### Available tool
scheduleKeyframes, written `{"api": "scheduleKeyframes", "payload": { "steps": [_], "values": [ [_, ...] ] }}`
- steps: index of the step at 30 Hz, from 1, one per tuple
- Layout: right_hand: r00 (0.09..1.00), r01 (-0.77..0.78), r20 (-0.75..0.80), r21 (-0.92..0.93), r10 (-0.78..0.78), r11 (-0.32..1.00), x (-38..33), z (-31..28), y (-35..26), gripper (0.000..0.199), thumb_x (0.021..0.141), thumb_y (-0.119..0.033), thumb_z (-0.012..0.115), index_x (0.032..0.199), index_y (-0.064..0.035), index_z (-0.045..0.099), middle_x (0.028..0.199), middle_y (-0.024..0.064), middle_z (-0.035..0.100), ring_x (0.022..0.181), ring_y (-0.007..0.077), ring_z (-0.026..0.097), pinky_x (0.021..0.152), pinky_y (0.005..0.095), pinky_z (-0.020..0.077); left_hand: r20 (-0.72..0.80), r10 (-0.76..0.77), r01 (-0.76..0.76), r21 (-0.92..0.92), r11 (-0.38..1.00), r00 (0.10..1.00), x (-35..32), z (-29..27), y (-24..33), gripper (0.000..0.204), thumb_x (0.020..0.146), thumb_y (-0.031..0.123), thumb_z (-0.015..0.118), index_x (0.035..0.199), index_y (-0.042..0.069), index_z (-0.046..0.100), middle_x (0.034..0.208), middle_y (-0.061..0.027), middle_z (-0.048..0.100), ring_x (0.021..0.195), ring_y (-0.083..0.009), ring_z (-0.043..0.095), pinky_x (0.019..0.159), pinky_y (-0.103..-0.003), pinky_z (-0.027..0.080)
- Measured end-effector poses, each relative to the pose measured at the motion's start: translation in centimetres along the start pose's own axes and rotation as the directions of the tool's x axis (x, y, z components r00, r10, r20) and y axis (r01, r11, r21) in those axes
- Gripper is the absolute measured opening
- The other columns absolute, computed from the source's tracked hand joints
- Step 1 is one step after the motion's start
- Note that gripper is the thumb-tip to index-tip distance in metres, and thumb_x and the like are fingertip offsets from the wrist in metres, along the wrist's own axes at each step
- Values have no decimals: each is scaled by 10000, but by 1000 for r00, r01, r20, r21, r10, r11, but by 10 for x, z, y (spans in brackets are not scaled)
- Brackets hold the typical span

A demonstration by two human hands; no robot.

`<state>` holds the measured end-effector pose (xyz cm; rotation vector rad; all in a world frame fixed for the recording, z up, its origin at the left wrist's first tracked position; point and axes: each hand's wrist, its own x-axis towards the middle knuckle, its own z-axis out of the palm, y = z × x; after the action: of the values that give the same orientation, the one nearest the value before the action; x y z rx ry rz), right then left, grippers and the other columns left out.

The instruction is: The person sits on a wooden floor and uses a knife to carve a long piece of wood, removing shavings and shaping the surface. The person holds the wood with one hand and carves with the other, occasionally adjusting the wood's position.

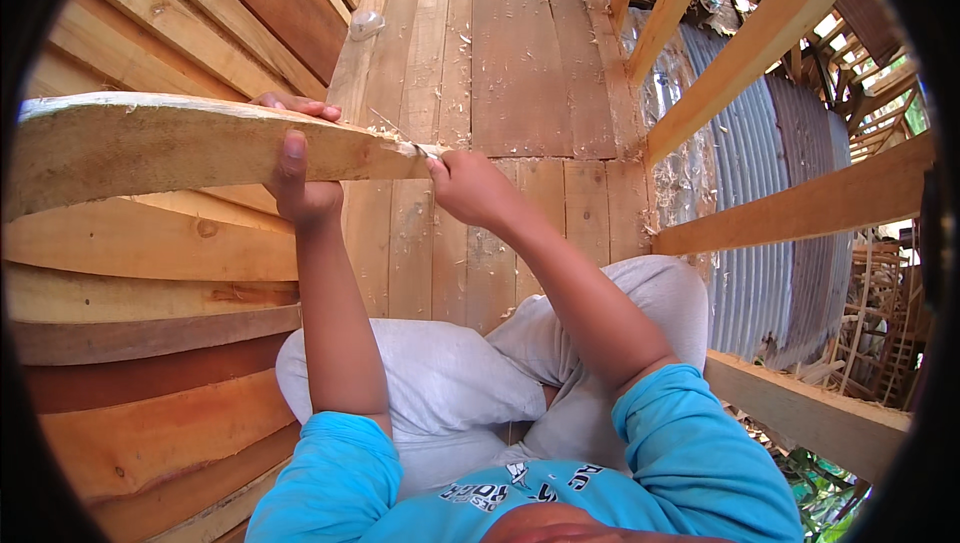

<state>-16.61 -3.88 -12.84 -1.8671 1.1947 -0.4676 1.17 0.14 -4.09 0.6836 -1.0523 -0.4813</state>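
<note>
A long, pale wooden board (150, 148) reaches in from the far left and ends in front of me, held up above the floor. My left hand (308, 183) grips it near its right end, thumb on the near face and fingers over the top edge. My right hand (472, 186) is closed at the board's narrow end. From its fingers sticks a short metal blade (424, 151), which looks like a knife's and lies against the board's upper edge. The handle is hidden in my fist. Curled wood shavings (385, 134) cling to that edge beside the blade.
I sit cross-legged on a plank floor (520, 53) strewn with shavings. A clear plastic container (366, 25) lies near the left plank wall (150, 243). Wooden rails (790, 208) run along the right, with corrugated metal sheets (750, 143) beyond them.
</note>
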Motion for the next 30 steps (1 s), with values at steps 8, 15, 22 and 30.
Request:
{"api": "scheduleKeyframes", "payload": {
  "steps": [8, 15, 22, 30],
  "values": [
    [979, -203, 28, -37, 204, 978, 23, 13, 58, 463, 1021, -330, 430, 1013, 69, 664, 1003, 310, 674, 982, 466, 643, 882, 509, 499, -2, -1, 1, -40, 999, 1000, 1, 10, 1, 435, 812, 307, 683, 1121, 80, 480, 948, -101, 566, 915, -257, 599, 906, -440, 482],
    [990, -48, 134, 70, 39, 996, -12, -24, -44, 476, 1029, -331, 444, 926, 85, 652, 947, 315, 673, 908, 483, 644, 814, 511, 495, 19, -24, 24, -26, 999, 1000, -3, -4, 4, 410, 808, 295, 684, 1097, 86, 481, 949, -87, 549, 933, -248, 584, 894, -432, 480],
    [959, -284, 34, 59, 282, 957, 27, 22, 88, 464, 1032, -333, 431, 1023, 76, 648, 1017, 306, 659, 990, 446, 628, 883, 493, 482, 4, -30, 30, -53, 998, 1000, 5, 13, 2, 414, 797, 278, 678, 1106, 90, 477, 954, -80, 548, 927, -244, 581, 879, -423, 485],
    [983, -162, 101, 92, 153, 983, 4, -5, 9, 472, 1026, -312, 427, 972, 94, 662, 980, 337, 669, 986, 480, 645, 885, 519, 491, 23, -20, 21, -47, 999, 1000, -1, 8, 1, 439, 781, 258, 694, 1123, 88, 477, 955, -79, 548, 946, -246, 599, 871, -427, 494]
  ]
}}
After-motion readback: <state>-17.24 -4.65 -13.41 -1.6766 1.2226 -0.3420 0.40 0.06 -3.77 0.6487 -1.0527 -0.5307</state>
